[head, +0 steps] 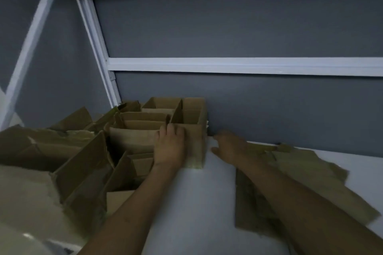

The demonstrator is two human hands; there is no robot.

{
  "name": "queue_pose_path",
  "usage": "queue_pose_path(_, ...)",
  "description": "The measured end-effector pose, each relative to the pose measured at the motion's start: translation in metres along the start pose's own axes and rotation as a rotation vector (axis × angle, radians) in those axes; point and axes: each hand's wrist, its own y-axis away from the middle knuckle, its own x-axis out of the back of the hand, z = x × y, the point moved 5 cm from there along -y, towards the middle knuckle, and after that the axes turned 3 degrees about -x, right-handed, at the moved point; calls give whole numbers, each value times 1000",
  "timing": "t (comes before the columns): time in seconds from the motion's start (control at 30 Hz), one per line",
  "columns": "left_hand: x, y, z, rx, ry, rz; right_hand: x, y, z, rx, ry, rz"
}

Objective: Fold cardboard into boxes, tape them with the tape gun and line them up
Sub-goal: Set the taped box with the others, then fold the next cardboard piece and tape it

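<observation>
Head view: left grip [170, 147] rests against box [196, 143].

**A:** Where are your arms?

**B:** I have both stretched out in front of me, bare. My left arm [132, 203] comes up from the bottom edge. My right arm [300, 198] comes in from the bottom right corner.

**A:** And the hands?

**B:** My left hand [170, 147] is palm down, fingers straight and close together, pointing away from me. My right hand [230, 144] is near it, not touching it. It is palm down too, with loose fingers pointing left.
</observation>
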Motion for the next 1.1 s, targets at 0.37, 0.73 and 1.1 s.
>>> queue_pose_path(0.37,-24,26,152,-318,175,-220,66,124,105,-120,248,-74)
queue_pose_path(0.73,-71,89,210,-153,518,-616,22,192,210,-10,117,-286)
queue_pose_path(1.1,-56,85,231,-13,657,-413,12,199,220,65,218,-87)
